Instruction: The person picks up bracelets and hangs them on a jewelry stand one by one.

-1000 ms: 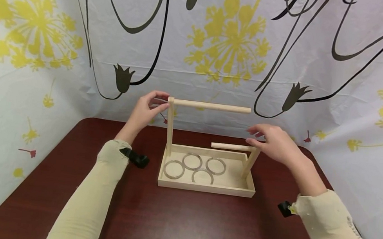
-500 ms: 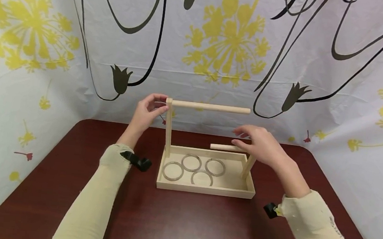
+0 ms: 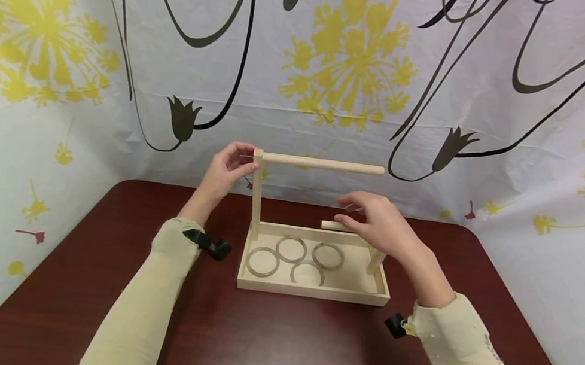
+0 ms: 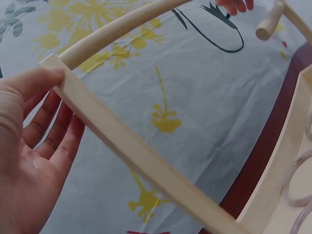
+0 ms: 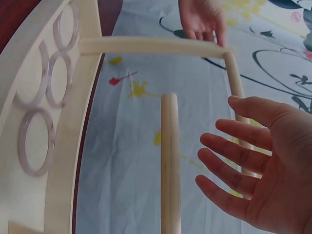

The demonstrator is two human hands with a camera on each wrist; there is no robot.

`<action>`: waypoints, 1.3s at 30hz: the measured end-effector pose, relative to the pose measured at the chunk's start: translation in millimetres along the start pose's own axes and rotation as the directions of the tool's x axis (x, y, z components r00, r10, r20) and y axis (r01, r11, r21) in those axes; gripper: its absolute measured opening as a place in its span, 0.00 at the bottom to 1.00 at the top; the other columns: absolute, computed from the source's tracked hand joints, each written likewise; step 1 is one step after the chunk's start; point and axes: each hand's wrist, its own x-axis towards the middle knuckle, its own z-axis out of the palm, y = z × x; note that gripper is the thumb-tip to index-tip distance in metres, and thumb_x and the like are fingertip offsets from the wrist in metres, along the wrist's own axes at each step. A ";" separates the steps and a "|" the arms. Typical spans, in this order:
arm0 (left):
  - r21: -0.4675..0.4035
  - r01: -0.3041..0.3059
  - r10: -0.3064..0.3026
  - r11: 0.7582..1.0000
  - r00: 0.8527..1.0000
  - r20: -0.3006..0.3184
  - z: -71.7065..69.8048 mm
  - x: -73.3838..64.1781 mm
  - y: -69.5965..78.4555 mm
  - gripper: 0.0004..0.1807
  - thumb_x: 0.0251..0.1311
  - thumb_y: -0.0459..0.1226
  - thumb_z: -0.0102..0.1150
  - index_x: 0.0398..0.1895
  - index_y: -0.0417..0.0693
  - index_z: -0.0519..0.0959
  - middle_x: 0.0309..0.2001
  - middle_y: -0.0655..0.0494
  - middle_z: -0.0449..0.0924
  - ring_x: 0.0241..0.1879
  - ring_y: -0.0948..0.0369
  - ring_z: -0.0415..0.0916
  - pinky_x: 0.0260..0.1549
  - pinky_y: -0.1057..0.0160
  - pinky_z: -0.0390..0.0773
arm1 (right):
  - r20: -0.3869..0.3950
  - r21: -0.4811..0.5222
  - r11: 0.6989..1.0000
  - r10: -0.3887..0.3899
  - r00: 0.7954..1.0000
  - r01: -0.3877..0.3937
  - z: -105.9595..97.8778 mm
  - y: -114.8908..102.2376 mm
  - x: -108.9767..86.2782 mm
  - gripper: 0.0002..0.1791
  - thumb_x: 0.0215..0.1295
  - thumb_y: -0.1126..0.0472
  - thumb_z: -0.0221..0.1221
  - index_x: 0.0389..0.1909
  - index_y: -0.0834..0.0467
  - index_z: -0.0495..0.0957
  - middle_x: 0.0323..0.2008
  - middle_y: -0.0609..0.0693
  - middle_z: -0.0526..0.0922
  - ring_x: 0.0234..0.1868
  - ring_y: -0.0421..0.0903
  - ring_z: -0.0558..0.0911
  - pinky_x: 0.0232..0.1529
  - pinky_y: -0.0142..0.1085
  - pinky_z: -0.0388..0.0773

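A pale wooden tray carries a tall post at its left end and a short post at its right. A long upper dowel runs rightward from the tall post, and a lower dowel points left from the short one. My left hand pinches the top of the tall post; in the left wrist view its thumb presses the near face. My right hand has its fingers spread and holds nothing, beside the lower dowel, partly covering it in the head view.
Several translucent rings lie flat in the tray, grouped left of centre. Dark reddish table surrounds the tray. A white patterned cloth hangs behind and at both sides.
My right hand has moved left along the lower dowel, from above the short post towards the dowel's free end. The left hand stays at the tall post's top.
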 end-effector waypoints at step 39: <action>0.089 -0.050 0.042 0.995 0.995 0.087 -7.8 3.5 -2.4 0.17 0.65 0.24 0.57 0.55 0.31 0.69 0.50 0.47 0.79 0.44 0.69 0.80 0.50 0.68 0.79 | 0.029 0.655 0.756 -0.003 1.000 -0.017 118.8 -37.8 8.9 0.20 0.67 0.65 0.63 0.59 0.60 0.77 0.55 0.59 0.82 0.52 0.56 0.85 0.52 0.41 0.83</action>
